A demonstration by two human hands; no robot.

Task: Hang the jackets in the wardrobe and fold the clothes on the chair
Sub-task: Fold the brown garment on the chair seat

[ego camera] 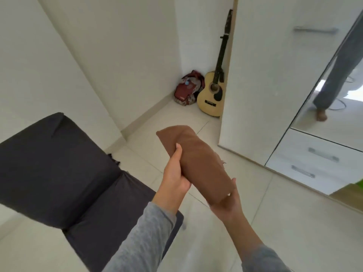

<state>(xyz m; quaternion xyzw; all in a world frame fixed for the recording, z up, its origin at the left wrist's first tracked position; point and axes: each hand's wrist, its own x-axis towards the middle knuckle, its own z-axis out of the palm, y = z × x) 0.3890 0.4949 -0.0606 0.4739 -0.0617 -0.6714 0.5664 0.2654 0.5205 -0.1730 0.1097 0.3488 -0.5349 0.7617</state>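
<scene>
Bridging left hand (173, 174) and right hand (225, 206), folded garment (198, 160)

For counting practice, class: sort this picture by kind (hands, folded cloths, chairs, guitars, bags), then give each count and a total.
Hands: 2 (left hand, right hand)
Folded cloth: 1
Chair: 1
Guitar: 1
Bag: 1
Total: 6
</scene>
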